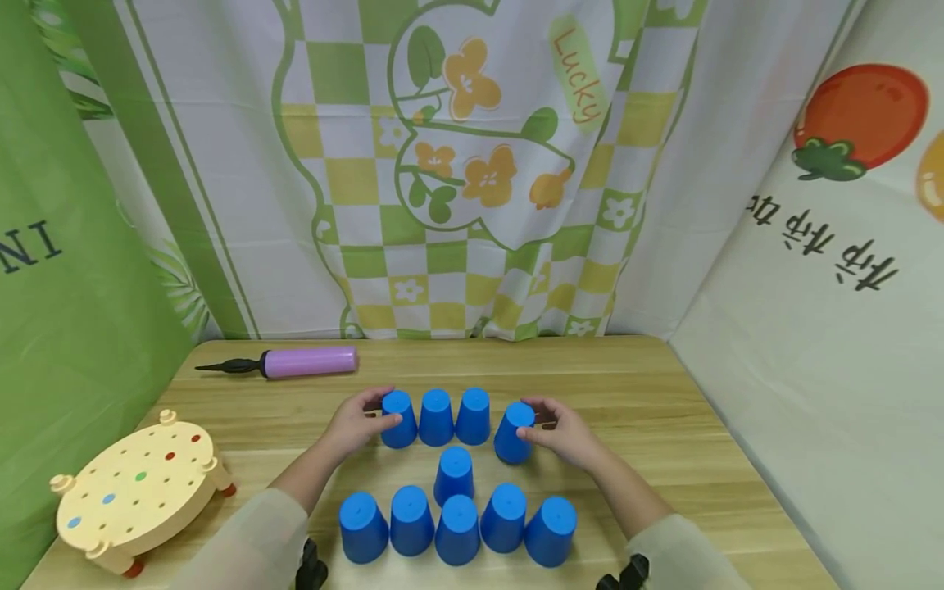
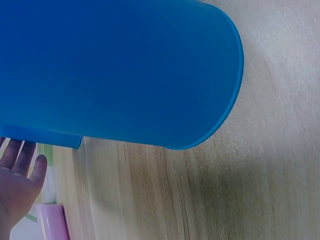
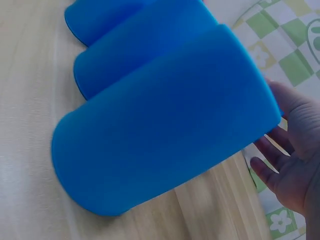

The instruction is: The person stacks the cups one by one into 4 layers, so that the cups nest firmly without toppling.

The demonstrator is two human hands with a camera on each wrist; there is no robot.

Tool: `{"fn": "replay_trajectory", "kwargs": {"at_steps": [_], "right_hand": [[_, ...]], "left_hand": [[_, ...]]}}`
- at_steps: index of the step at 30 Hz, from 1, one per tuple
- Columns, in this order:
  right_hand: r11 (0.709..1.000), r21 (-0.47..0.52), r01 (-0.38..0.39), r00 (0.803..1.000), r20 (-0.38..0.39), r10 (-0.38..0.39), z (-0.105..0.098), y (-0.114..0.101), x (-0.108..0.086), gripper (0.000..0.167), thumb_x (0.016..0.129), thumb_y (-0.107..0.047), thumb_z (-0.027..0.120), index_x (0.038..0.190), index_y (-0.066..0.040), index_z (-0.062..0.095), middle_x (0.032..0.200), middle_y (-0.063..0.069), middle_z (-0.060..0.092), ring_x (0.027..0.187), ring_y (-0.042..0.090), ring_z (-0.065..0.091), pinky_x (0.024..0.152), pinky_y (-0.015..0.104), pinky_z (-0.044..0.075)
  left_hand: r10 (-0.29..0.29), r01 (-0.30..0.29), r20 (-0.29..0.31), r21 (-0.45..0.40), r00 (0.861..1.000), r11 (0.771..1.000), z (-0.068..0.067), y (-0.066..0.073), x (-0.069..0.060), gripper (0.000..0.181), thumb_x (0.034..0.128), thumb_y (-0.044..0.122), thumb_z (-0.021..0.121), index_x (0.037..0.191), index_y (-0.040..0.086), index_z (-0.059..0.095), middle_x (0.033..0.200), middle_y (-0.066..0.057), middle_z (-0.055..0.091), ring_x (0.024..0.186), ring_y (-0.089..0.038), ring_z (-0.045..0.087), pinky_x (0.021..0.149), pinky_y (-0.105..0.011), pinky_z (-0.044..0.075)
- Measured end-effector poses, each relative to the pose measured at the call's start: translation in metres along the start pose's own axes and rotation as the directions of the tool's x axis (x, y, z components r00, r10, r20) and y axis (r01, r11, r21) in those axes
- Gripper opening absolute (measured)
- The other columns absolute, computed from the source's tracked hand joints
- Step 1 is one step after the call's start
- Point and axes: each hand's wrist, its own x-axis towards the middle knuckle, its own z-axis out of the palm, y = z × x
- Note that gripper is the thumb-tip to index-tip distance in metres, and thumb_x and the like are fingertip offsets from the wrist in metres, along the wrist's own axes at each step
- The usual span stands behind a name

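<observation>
Several blue upside-down cups are on the table. My left hand [image 1: 360,424] grips the leftmost cup [image 1: 398,422] of the back row, thumb in front and fingers behind. At that row's right end, my right hand [image 1: 564,430] pinches another cup [image 1: 510,442], which leans a little and sits slightly nearer than its neighbours. Between them stand two cups, the left one [image 1: 436,418] and the right one [image 1: 473,418]. In the right wrist view the right hand [image 3: 295,155] holds the cup [image 3: 165,120] near its narrow closed end.
A single cup [image 1: 453,475] stands behind a front row of several cups, with a middle one [image 1: 457,533]. A purple hand pump [image 1: 310,362] lies at the back left of the wooden table [image 1: 627,369]. A cream pegged board [image 1: 140,483] stands at the left.
</observation>
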Motion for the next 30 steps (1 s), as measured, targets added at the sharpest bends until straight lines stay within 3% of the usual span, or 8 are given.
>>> {"fn": "replay_trajectory", "kwargs": {"at_steps": [7, 18, 24, 30], "right_hand": [[0.997, -0.007, -0.071, 0.995, -0.069, 0.07, 0.005, 0.004, 0.016, 0.054, 0.087, -0.028, 0.075, 0.135, -0.011, 0.056, 0.132, 0.012, 0.06, 0.118, 0.031, 0.058, 0.093, 0.042, 0.055], [0.993, -0.029, -0.11, 0.991, -0.081, 0.108, 0.01, 0.004, 0.028, 0.054, 0.089, -0.028, 0.072, 0.138, -0.014, 0.054, 0.135, 0.011, 0.058, 0.12, 0.03, 0.057, 0.091, 0.043, 0.055], [0.995, -0.022, -0.102, 0.993, -0.062, 0.101, 0.011, 0.003, 0.028, 0.057, 0.09, -0.028, 0.072, 0.14, -0.012, 0.051, 0.136, 0.013, 0.057, 0.12, 0.031, 0.057, 0.091, 0.043, 0.055], [0.998, 0.009, -0.055, 0.997, -0.058, 0.055, 0.005, 0.004, 0.017, 0.065, 0.092, -0.025, 0.069, 0.147, -0.006, 0.041, 0.139, 0.021, 0.053, 0.125, 0.038, 0.054, 0.098, 0.049, 0.052]], "left_hand": [[0.003, -0.003, 0.001, -0.007, 1.0, 1.0, 0.0, 0.0, -0.001, 0.059, 0.0907, 0.021, 0.07, 0.143, 0.004, 0.048, 0.139, -0.02, 0.055, 0.129, -0.041, 0.051, 0.104, -0.052, 0.048], [0.006, -0.006, 0.002, -0.006, 1.0, 1.0, 0.0, 0.0, -0.001, 0.06, 0.0909, 0.022, 0.07, 0.143, 0.005, 0.047, 0.141, -0.02, 0.054, 0.13, -0.041, 0.05, 0.104, -0.053, 0.047], [0.002, -0.002, -0.001, -0.014, 1.0, 1.0, 0.0, -0.001, -0.001, 0.061, 0.0902, 0.021, 0.071, 0.144, 0.005, 0.046, 0.141, -0.02, 0.053, 0.13, -0.041, 0.05, 0.105, -0.054, 0.046], [0.03, -0.03, 0.004, -0.019, 1.0, 0.999, -0.004, 0.0, -0.005, 0.072, 0.0889, 0.019, 0.073, 0.15, 0.006, 0.037, 0.151, -0.023, 0.041, 0.137, -0.042, 0.042, 0.112, -0.056, 0.038]]}}
